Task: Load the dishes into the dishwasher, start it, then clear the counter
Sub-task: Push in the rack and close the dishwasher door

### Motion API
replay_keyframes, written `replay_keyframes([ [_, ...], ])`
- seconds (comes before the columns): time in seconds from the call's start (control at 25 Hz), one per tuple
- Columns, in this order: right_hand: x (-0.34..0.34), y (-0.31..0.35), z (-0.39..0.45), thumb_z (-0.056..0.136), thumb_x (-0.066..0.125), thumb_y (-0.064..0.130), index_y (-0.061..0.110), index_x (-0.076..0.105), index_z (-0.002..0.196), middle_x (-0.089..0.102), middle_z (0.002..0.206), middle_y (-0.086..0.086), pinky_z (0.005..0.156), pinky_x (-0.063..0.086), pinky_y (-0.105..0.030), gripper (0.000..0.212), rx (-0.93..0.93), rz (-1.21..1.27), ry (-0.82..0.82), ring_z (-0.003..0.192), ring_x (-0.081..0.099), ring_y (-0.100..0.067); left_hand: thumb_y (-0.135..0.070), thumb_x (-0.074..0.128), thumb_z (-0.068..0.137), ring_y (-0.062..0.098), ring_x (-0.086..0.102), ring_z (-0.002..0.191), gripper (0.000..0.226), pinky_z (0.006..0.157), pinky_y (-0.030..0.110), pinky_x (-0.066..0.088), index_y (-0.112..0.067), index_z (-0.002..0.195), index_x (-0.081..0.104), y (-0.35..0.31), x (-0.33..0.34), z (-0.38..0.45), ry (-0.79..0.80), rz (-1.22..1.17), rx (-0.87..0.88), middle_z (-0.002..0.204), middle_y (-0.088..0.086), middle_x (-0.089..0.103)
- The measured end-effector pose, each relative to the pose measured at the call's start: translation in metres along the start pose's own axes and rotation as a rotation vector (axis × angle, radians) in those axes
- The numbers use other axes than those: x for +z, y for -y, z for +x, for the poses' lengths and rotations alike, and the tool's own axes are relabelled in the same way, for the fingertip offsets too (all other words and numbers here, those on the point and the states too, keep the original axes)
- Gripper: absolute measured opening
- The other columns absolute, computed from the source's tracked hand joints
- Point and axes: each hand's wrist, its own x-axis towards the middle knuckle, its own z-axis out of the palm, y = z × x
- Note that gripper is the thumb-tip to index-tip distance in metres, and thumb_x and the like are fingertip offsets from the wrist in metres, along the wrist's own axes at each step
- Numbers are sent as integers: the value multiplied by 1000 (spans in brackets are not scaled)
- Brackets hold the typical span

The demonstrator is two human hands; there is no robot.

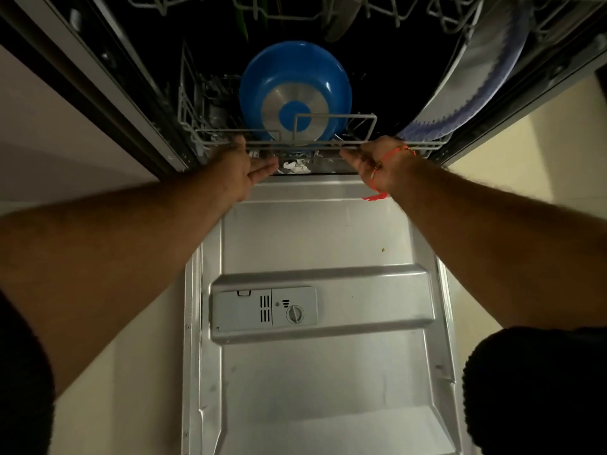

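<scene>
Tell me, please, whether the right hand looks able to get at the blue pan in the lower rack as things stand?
Probably yes. The right hand is at the front rail of the lower rack, and the blue pan stands on edge just behind that rail, its upper part bare. Only the low rail lies between; reaching over it looks feasible.

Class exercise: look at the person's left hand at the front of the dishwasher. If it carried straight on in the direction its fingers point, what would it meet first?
The left hand points inward at the lower rack. Its front rail is first, and the hand seems to touch it already. Behind that stands the blue pan, though depth is hard to judge.
</scene>
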Motion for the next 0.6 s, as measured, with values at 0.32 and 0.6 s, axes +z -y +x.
replay_keyframes([
  [0.32, -15, -28, -25, 100, 35, -12, 7, 24, 152, 54, 137, -21, 99, 49, -43, 57, -20, -39, 111, 113, 63, -34, -49, 43, 104, 28, 70, 103, 54, 69, 43, 62, -16, 147, 40, 10, -19, -9, 92, 121, -4, 152, 9, 48],
  [0.6, -68, -77, -73, 98, 42, -11, 19, 31, 151, 56, 139, -15, 100, 51, -47, 62, -85, -83, 111, 121, 59, -36, -46, 54, 101, 23, 65, 112, 62, 79, 39, 62, -32, 156, 29, 84, -63, -65, 63, 361, 242, 152, 2, 48],
])
